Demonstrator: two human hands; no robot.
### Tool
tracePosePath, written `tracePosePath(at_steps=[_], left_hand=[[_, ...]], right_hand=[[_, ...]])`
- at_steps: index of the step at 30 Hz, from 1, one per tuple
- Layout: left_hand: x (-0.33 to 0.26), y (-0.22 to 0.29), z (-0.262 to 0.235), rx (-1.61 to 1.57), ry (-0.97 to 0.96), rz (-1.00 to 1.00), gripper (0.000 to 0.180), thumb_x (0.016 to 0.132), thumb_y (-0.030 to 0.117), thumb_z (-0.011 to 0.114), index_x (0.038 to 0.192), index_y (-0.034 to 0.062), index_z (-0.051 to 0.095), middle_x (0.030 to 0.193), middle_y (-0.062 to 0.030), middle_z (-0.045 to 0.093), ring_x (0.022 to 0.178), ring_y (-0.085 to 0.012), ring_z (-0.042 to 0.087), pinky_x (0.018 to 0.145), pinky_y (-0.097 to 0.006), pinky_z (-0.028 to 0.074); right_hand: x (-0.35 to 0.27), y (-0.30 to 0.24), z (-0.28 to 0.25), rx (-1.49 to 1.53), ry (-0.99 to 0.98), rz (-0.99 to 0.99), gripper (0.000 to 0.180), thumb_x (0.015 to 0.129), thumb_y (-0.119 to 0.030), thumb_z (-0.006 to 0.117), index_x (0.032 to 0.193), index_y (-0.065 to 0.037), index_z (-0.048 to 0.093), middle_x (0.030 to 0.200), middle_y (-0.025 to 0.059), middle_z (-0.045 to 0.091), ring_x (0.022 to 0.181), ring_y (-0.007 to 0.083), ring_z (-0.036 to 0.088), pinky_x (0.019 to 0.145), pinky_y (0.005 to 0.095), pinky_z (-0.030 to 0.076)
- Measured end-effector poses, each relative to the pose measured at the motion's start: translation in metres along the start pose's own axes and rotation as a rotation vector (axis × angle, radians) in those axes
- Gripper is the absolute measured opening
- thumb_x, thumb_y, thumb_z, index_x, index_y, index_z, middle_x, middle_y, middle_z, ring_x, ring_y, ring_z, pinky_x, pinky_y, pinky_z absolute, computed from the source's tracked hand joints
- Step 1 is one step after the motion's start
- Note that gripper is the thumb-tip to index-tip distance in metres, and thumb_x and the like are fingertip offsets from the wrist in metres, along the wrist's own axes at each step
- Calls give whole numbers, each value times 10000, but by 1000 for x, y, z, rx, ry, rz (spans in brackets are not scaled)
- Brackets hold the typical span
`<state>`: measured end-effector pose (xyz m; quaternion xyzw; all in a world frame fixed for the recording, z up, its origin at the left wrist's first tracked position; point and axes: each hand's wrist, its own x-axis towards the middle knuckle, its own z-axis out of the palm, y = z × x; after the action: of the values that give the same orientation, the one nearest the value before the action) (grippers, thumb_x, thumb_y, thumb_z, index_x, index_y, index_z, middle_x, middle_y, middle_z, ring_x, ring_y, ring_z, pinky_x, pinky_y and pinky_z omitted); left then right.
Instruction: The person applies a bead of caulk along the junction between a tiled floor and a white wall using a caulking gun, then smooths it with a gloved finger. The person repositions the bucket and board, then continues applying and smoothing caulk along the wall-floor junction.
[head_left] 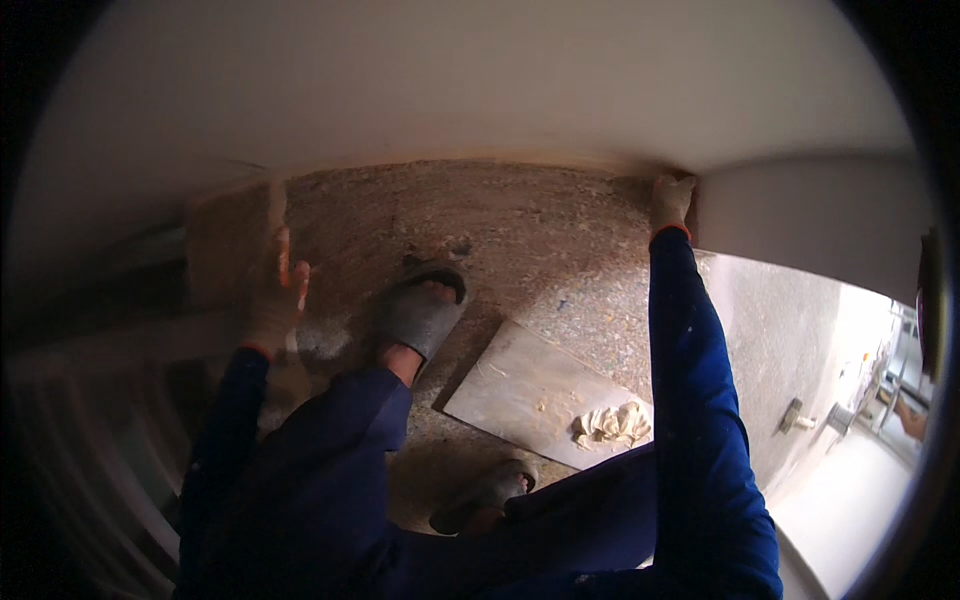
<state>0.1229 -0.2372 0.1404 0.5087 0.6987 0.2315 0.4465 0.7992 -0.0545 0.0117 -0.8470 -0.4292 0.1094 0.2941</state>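
Note:
My left hand (275,305), in a pale glove with orange on its fingers and cuff, is held low on the left, thumb and a finger stretched apart. Nothing shows in it. Far to the right, my right hand (672,200), also gloved with an orange cuff, is closed at the foot of the pale wall (480,80), beside the corner. Whatever it may grip is hidden from view. Between my arms a flat grey board (520,380) lies on the speckled floor (590,310), bearing a heap of cream-coloured paste (612,427).
My slippered feet (425,315) stand left of the board and just below it. A second wall section (810,205) juts out at the right. Beyond it, two small flat tools (797,418) rest near a bright doorway area. Blurred pale bars (110,440) stand at lower left.

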Motion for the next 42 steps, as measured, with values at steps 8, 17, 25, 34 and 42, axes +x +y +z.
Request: tracePosePath(at_steps=[8,17,25,34,42], left_hand=[[-13,-9,-68,28,-22,-273,543,1099,204,427,1617,175,267,1617,28,339,1283,-78,470,1060,-227,415],[-20,3,-36,328,-125,-103,578,1099,294,424,1625,167,220,1662,-63,267,1505,-186,287,1233,-348,236],[-55,-20,-60,-81,-14,-122,606,1096,371,402,1624,139,216,1684,-67,209,1505,-236,306,1201,-369,317],[7,-29,-64,41,216,67,647,1080,383,419,1638,168,172,1680,-117,200,1506,-260,300,1175,-393,346],[167,-88,-74,1234,186,-349,624,1080,431,294,1612,110,238,1664,-167,230,1491,-438,244,1213,-590,200]], right_hand=[[-124,-150,76,-374,-51,18,682,1009,-322,464,1517,94,277,1563,264,348,1464,367,316,1225,501,195],[-294,-268,124,432,-99,-193,685,992,-324,606,1511,22,323,1367,205,457,1214,327,491,1100,459,401],[-189,-218,82,1151,-141,517,594,1069,-537,400,1483,-112,406,1361,94,494,1144,210,533,944,306,486],[-374,-320,167,1062,-818,21,716,1047,-258,530,1601,-38,131,1643,140,179,1469,251,275,1173,347,275],[-262,-159,-95,531,-1054,-229,632,1040,-92,499,1606,-27,226,1679,145,216,1548,244,210,1257,367,172]])
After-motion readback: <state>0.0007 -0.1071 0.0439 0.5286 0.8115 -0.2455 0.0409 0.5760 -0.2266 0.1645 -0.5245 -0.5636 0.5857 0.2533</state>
